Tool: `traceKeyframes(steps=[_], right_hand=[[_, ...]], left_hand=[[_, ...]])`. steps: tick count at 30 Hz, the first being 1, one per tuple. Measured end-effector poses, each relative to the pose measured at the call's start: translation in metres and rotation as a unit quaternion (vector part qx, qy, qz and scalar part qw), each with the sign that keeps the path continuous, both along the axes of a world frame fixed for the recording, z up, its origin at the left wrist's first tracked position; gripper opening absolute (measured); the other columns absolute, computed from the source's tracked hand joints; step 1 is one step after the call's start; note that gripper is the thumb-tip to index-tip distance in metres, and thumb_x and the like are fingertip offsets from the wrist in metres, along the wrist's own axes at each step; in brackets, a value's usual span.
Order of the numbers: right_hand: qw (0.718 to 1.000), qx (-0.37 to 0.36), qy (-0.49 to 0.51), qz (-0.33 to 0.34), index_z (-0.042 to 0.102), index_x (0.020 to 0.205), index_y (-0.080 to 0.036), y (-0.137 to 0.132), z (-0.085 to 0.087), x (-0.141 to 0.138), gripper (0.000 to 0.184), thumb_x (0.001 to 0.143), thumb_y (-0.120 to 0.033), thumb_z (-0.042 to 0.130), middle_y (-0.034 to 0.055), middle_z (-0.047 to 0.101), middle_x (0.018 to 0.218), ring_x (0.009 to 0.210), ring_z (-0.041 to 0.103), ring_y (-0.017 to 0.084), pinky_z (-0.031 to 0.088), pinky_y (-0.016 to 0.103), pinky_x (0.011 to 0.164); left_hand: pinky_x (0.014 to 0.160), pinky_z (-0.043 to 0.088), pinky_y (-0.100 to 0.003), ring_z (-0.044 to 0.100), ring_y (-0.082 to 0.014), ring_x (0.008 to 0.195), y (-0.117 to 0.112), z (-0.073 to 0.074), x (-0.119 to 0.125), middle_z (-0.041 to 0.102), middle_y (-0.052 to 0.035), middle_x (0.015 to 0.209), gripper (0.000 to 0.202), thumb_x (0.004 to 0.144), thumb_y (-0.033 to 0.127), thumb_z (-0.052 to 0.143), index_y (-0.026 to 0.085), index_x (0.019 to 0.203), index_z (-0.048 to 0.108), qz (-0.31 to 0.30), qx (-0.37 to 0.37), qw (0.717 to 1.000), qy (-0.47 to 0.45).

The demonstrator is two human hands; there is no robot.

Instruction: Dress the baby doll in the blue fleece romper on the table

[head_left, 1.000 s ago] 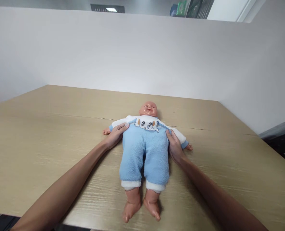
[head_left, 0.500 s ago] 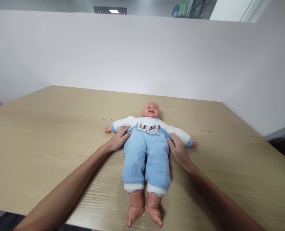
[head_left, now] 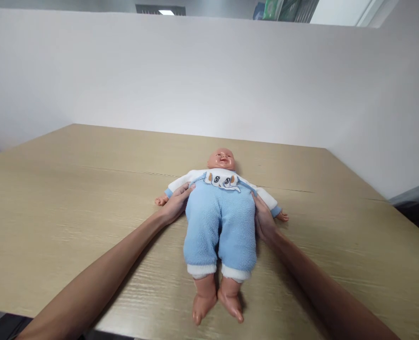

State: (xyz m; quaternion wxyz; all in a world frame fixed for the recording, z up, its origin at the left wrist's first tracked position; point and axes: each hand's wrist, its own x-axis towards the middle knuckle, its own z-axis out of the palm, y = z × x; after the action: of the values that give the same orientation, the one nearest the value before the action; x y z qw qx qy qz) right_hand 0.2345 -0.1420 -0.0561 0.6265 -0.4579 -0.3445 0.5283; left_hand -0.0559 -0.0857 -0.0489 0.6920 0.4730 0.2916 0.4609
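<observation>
A baby doll (head_left: 222,161) lies on its back on the wooden table (head_left: 71,198), head away from me and bare feet toward me. It wears a white fleece top with an elephant patch and light blue fleece trousers (head_left: 220,226). My left hand (head_left: 175,204) grips the trousers' waist at the doll's left side as I see it, fingers curled on the fabric. On the other side my right hand (head_left: 264,218) holds the waist edge, fingers pressed against the cloth.
A white partition wall (head_left: 209,80) runs along the table's far edge. The table's right edge drops to a dark floor area (head_left: 418,212). Shelving with green items (head_left: 276,9) shows above the partition.
Both hands have stayed on the trousers' waist. The waist has slid up toward the doll's chest and the doll has shifted slightly on the table.
</observation>
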Motion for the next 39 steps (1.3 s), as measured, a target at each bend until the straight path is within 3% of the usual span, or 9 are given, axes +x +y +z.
traceKeyframes(steps=[6,10,14,18,25,29,33,36,39], right_hand=[[1.000,0.009,0.009,-0.010,0.074,0.128,-0.027,0.003,-0.002,0.002,0.057,0.083,-0.061,0.082,0.0057,0.072,0.142,0.138,0.062,0.031,0.044,0.049,0.126],[0.994,0.058,-0.095,-0.020,0.074,0.117,-0.026,0.003,-0.005,0.008,0.043,0.090,-0.060,0.076,0.0036,0.076,0.124,0.127,0.064,0.029,0.043,0.044,0.122],[0.967,0.101,-0.232,-0.016,0.067,0.094,-0.025,-0.004,0.001,0.013,0.031,0.098,-0.056,0.068,-0.0002,0.066,0.096,0.097,0.059,0.024,0.047,0.035,0.101],[0.968,0.089,-0.236,-0.003,0.059,0.086,-0.026,-0.008,0.009,0.014,0.033,0.097,-0.056,0.066,-0.0013,0.054,0.082,0.080,0.049,0.022,0.044,0.034,0.081],[0.961,0.103,-0.256,-0.017,0.058,0.084,-0.025,0.028,0.040,0.007,0.035,0.097,-0.057,0.065,-0.0017,0.053,0.079,0.076,0.049,0.020,0.041,0.032,0.074],[0.945,0.109,-0.307,-0.020,0.063,0.085,-0.024,0.070,0.069,-0.014,0.035,0.096,-0.058,0.064,0.0007,0.064,0.081,0.078,0.058,0.021,0.047,0.033,0.078],[0.875,0.161,-0.450,0.077,0.074,0.101,-0.022,0.113,0.099,-0.051,0.033,0.100,-0.053,0.064,0.0073,0.079,0.102,0.094,0.071,0.025,0.053,0.038,0.090],[0.752,0.228,-0.558,0.266,0.079,0.109,-0.021,0.144,0.110,-0.086,0.027,0.099,-0.043,0.067,0.0103,0.081,0.114,0.105,0.073,0.028,0.054,0.041,0.096],[0.629,0.262,-0.608,0.407,0.082,0.102,-0.021,0.169,0.109,-0.117,0.019,0.084,-0.025,0.078,0.0106,0.081,0.117,0.105,0.072,0.030,0.054,0.040,0.094]], left_hand=[[0.092,0.049,-0.034,0.069,-0.0241,0.105,0.010,0.000,-0.009,0.077,-0.0106,0.115,0.048,0.096,0.056,0.076,0.018,0.126,0.074,-0.035,0.004,0.999,0.023],[0.088,0.045,-0.031,0.063,-0.0204,0.093,0.011,0.007,-0.018,0.072,-0.0048,0.101,0.040,0.097,0.057,0.073,0.019,0.109,0.075,-0.022,0.059,0.994,0.090],[0.084,0.039,-0.028,0.054,-0.0177,0.089,0.007,0.016,-0.023,0.063,-0.0005,0.095,0.034,0.100,0.055,0.069,0.020,0.099,0.070,0.010,0.129,0.979,0.160],[0.080,0.038,-0.029,0.050,-0.0186,0.086,0.004,0.017,-0.018,0.059,-0.0006,0.092,0.037,0.099,0.057,0.068,0.020,0.095,0.066,0.051,0.155,0.973,0.165],[0.096,0.044,-0.032,0.058,-0.0220,0.101,0.000,0.013,-0.002,0.067,-0.0040,0.104,0.033,0.104,0.054,0.062,0.022,0.106,0.069,0.194,0.228,0.942,0.152],[0.104,0.044,-0.035,0.061,-0.0241,0.111,-0.003,0.011,0.001,0.068,-0.0064,0.113,0.034,0.104,0.055,0.064,0.024,0.116,0.065,0.216,0.221,0.942,0.133],[0.105,0.044,-0.037,0.060,-0.0249,0.109,-0.008,0.014,0.003,0.067,-0.0076,0.114,0.034,0.102,0.055,0.066,0.024,0.116,0.067,0.239,0.230,0.932,0.145],[0.103,0.043,-0.037,0.059,-0.0252,0.108,-0.011,0.017,0.003,0.066,-0.0080,0.114,0.030,0.104,0.052,0.064,0.024,0.115,0.067,0.257,0.258,0.917,0.161],[0.101,0.044,-0.037,0.058,-0.0251,0.106,-0.013,0.021,0.004,0.065,-0.0083,0.113,0.027,0.107,0.049,0.060,0.024,0.116,0.067,0.260,0.290,0.905,0.173]])
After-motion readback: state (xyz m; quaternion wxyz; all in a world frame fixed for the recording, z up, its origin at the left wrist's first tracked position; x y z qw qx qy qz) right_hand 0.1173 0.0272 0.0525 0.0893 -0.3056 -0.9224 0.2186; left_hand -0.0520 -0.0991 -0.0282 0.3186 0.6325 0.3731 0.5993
